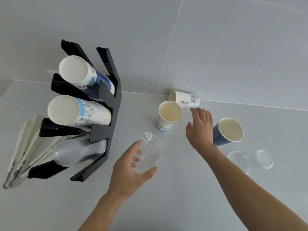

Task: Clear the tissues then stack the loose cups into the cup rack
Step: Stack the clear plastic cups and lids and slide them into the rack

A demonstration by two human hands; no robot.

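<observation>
**Clear Cup in Hand, Paper Cups Still Loose**

While the left hand (131, 170) holds a clear cup (150, 153) above the worktop (183, 189), its grip is wrapped around the lower wall, thumb on one side and fingers showing through the plastic on the other. The cup tilts with its mouth up and away, just right of the rack (106, 114).

The right hand (200, 129) reaches, fingers spread and holding nothing, toward a tipped cup (183, 98) lying on its side against the wall. A white cup (169, 115) stands just left of that hand; a blue cup (228, 131) stands just right of it.

Handling, as a judgement: the clear cup is light, thin and smooth, and it likely buckles under pressure. Hold it low on the wall with light force. Paper cups are light and crush easily at the rim; hold them mid-wall.

The rack's bottom slot carries a clear stack (80, 151), which appears the matching destination; the upper slots hold paper stacks. Tongs (25, 144) lie left of the rack. More clear plastic pieces (265, 158) lie on the worktop to the right, near the forearm. No tissues are visible.
</observation>
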